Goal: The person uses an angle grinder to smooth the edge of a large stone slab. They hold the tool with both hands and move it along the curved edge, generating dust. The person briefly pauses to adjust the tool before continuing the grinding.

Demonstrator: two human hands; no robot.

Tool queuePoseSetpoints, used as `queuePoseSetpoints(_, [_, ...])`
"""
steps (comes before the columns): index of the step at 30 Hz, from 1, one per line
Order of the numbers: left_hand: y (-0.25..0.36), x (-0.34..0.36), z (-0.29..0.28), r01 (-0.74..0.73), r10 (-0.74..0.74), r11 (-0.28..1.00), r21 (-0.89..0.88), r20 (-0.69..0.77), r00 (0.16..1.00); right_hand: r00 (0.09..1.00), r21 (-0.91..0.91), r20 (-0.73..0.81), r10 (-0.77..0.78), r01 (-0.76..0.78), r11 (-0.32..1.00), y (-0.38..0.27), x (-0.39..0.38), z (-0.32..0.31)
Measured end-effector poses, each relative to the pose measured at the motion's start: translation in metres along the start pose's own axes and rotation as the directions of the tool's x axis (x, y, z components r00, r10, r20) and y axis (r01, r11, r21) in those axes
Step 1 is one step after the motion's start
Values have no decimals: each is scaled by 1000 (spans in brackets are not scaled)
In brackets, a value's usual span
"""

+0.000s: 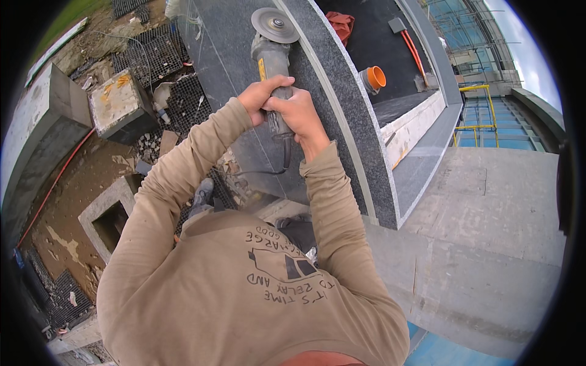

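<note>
Outdoor building site, dark stone panel (220, 36) beyond and below the hands. Closest in, tan sleeves (183, 140) ran forward from the shirt (195, 293). Right hand (299, 116) was wrapped round the rear of a grey angle grinder (273, 60), thumb across the body; left hand (259, 97) gripped the same tool slightly ahead, so left was nearer the disc. Grinder pointed away from the chest along its long axis, front end leaning a bit left. Cord (287, 155) hung off the rear and curled left. Cutting disc (272, 25) sat at the far end, right rim overlapping, in view, the curved granite edge (331, 131); touching or just above it, couldn't tell, nor if it was spinning. Disc-to-edge spacing looked like the key relation. Past the edge, right side: orange pipe (376, 77) and red cloth (340, 27) in a black recess (372, 43). Left, lower down: concrete block (119, 100), black mesh (155, 52), gravel (148, 146). Furthest off, scaffolding (467, 36) and cloudy sky (537, 55).
</note>
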State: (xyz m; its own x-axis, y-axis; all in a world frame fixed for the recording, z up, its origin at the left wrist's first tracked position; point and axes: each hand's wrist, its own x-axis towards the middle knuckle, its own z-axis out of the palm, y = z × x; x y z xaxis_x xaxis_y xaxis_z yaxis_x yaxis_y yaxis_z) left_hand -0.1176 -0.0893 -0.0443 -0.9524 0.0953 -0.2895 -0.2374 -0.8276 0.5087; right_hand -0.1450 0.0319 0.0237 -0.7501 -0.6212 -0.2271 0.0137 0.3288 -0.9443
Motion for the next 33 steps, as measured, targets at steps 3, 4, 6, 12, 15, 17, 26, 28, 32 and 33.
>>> queuePoseSetpoints(3, [4,2,0,-14,14,999,30,-12,1000,998,-20,-18,66,-66,998,-3,6,0])
queuePoseSetpoints(4, [6,2,0,-21,22,999,34,-17,1000,995,-30,-31,94,-95,995,-4,8,-1])
queuePoseSetpoints(6, [9,4,-2,-19,20,999,36,-22,1000,997,10,-20,74,-74,997,-4,13,0])
queuePoseSetpoints(12, [19,14,-3,4,-4,999,32,14,1000,999,-15,-9,51,-51,999,-8,23,0])
queuePoseSetpoints(15, [16,11,-2,7,-7,1000,29,-8,1000,998,9,-18,68,-68,998,-5,17,0])
queuePoseSetpoints(17, [9,5,0,3,-2,1000,29,-27,1000,998,6,-23,61,-61,998,-1,11,-1])
queuePoseSetpoints(26, [-37,-27,19,-4,1,999,-39,-56,998,1000,41,-18,25,-24,999,19,-42,-8])
queuePoseSetpoints(28, [-46,-35,23,13,-14,1000,-17,-57,998,1000,85,-7,8,-7,996,25,-50,-11])
queuePoseSetpoints(32, [-57,-43,30,-1,0,1000,-20,-70,998,1000,64,-8,12,-12,998,36,-60,-15])
queuePoseSetpoints(33, [-58,-45,30,1,-3,1000,-25,-69,998,1000,60,-4,10,-10,998,38,-62,-15])
